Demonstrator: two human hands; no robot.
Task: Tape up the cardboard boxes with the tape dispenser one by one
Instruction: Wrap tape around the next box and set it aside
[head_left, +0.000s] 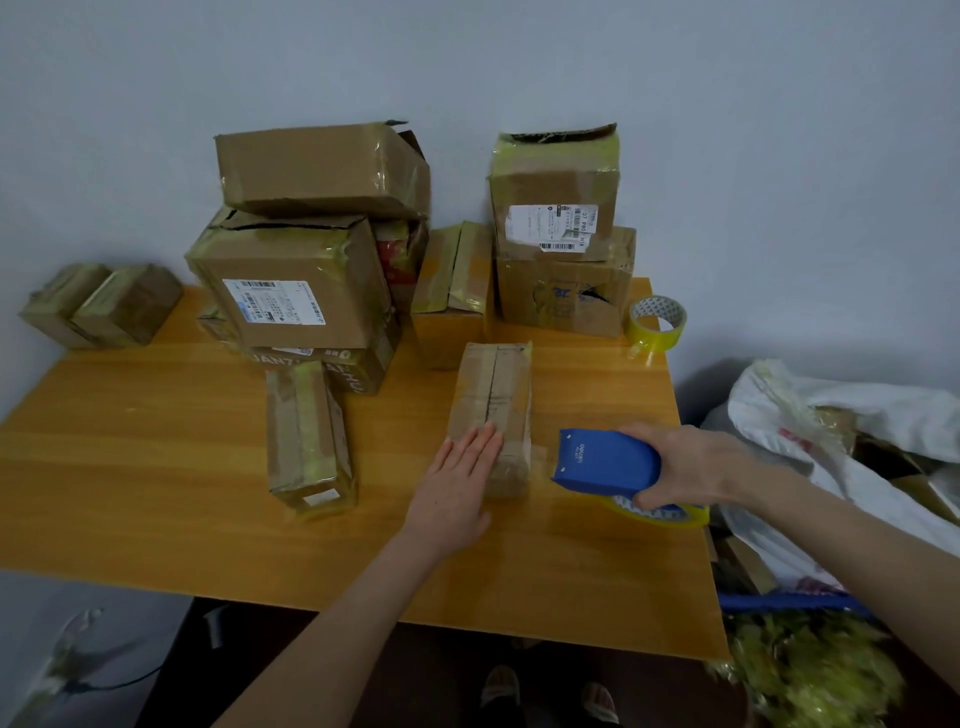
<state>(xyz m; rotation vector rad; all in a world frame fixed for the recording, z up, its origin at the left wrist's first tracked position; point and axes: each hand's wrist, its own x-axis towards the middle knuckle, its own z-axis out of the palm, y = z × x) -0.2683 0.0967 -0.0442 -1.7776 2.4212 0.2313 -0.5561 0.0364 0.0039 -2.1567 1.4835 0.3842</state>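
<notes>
The oblong cardboard box under work is found lying flat near the middle of the table, long axis running away from the person, with a seam visible along its top. The left hand is laid flat on the near end of the box, fingers straight and together, nothing being gripped. The right hand is curled round the blue tape dispenser, which is held just beside the box's near right corner. What appears to be a clear strip of tape is stretched between the two, though its attachment cannot be confirmed.

The box is judged light and moderately stiff, with creased, already-taped faces that may be slick. It is likely to slide on the smooth table if pulled by the tape, so it is best steadied by flat pressure from above or held across its narrow sides. The dispenser is rigid and is best taken across its body, clear of the cutting edge.

A second taped box lies to the left. Stacked boxes are noted at the rear left and rear right. A spare roll of tape stands at the table's far right corner, and a white bag sits off the table's right edge.
</notes>
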